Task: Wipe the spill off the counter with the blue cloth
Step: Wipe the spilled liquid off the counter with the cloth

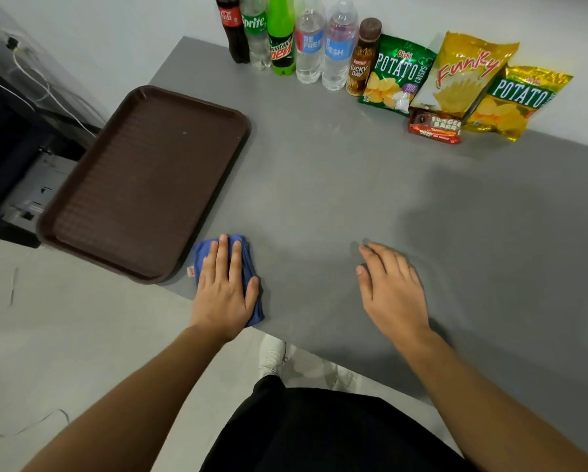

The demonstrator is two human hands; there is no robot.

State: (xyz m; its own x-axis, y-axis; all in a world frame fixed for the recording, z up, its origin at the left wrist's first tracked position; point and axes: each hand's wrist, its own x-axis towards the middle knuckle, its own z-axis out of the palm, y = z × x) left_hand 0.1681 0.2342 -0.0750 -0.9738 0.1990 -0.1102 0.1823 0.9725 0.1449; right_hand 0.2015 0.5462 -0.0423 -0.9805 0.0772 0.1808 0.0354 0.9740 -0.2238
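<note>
The blue cloth (248,267) lies bunched into a thick wad at the near edge of the grey counter (319,185), just right of the brown tray's (142,185) near corner. It is a deep, slightly purplish blue, with a small red-and-white tag sticking out on its left side. The left hand (224,287) is pressed flat on top of it, fingers stretched forward and close together, thumb lying along the cloth's right edge. The right hand (394,291) is well apart from it to the right, open and empty, fingers loosely spread, low over the bare counter; whether it touches I cannot tell. I cannot make out a clear spill; there is only a faint sheen on the counter toward the far side.

Along the far wall stands a row of bottles: Coca-Cola (233,28), Sprite (255,32), Mountain Dew (281,35), two clear water bottles (323,42) whose labels show parts of "REFRESH", and a brown Kopiko Lucky Day bottle (362,57). Right of them lean a green Oishi Potato Crisps bag (396,74), a gold Funky bag (463,73) and a gold Oishi Potato bag (514,100). A red Fudgee Barr pack (435,127) lies in front of them.
</note>
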